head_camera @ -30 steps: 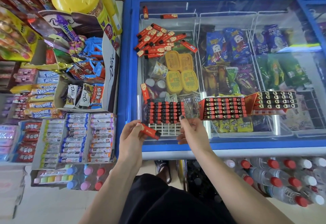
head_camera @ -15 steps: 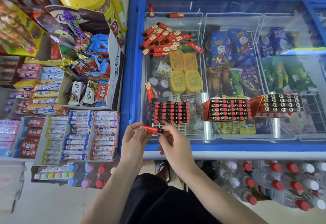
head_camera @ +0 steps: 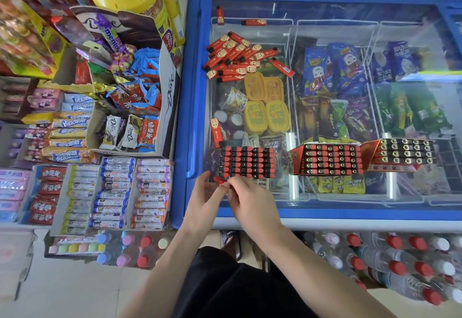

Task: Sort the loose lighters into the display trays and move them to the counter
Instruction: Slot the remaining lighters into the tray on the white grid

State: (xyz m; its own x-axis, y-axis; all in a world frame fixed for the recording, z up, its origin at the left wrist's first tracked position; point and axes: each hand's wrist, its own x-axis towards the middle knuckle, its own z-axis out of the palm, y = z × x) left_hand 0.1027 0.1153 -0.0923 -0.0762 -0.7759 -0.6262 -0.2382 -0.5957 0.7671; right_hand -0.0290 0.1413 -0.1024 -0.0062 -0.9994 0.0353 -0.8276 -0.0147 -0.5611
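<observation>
Both hands meet at the near edge of the freezer lid point(head_camera: 325, 214), right in front of the leftmost display tray point(head_camera: 246, 162). The left hand point(head_camera: 203, 199) and the right hand point(head_camera: 250, 202) share one red lighter point(head_camera: 220, 180), fingertips curled in a tight pinching grip on it, the lighter's end just poking out and touching the tray's front row. That tray looks nearly full of red-and-black lighters. Two more filled trays, the middle tray point(head_camera: 327, 159) and the right tray point(head_camera: 402, 154), sit side by side further right on the glass. Up at the far left of the lid lies the loose pile of lighters point(head_camera: 240, 57), well apart from the hands.
</observation>
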